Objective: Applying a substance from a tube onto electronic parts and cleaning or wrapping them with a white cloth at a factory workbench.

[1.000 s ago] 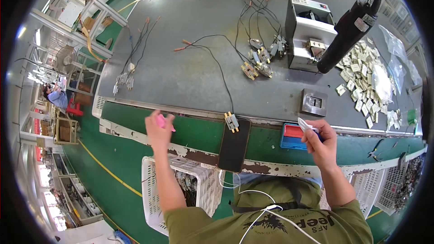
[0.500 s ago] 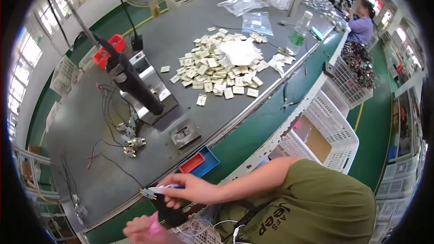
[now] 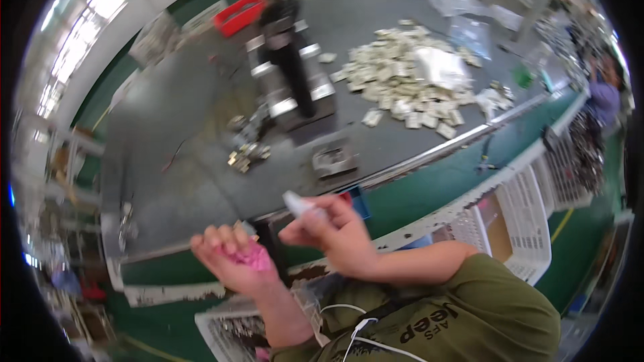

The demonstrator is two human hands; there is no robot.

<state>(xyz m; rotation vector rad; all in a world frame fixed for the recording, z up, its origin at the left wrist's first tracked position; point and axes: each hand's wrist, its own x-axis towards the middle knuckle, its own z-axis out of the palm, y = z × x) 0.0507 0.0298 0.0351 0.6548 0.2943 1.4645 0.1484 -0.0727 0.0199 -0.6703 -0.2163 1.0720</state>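
My left hand is raised at the table's near edge, its fingers curled in over crumpled pink material. Just beyond those fingers a small grey piece with brass-coloured ends shows, mostly hidden; it looks like the plug seen earlier. To its right, my right hand pinches a white, pointed object, blurred by motion. A gap separates the two hands. On the table past them lie several metal plug parts with brass pins.
A black-handled press stands on the table, with a metal fixture block in front. Flat cream-coloured pieces are heaped to the right. A blue tray sits by my right hand; white crates stand farther right.
My left hand has come up and right, fingers curling around the pink material. My right hand has shifted right with the white object. The view has turned, and the plug has left the table edge.
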